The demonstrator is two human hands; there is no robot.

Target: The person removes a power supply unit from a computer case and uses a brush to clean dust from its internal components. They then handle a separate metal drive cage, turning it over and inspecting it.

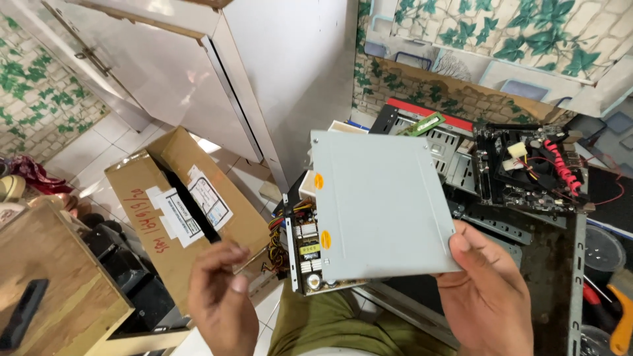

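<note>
Item: grey metal cover plate (379, 204), centre frame, tilted, lifted over an opened power supply unit (304, 247) with its bundle of wires (282, 240). Our right hand (488, 290), lower right, clamps the plate's near corner, thumb on top. Our left hand (221, 300), lower centre-left, hangs loosely curled, holding nothing, as far as we can tell. Handle by edges; lift level, clear of components. Cardboard box (181, 211) left; motherboard (527, 168) upper right.

A cardboard box (181, 211) stands left of the metal cover (379, 201), motherboard (527, 168) behind-right.
</note>
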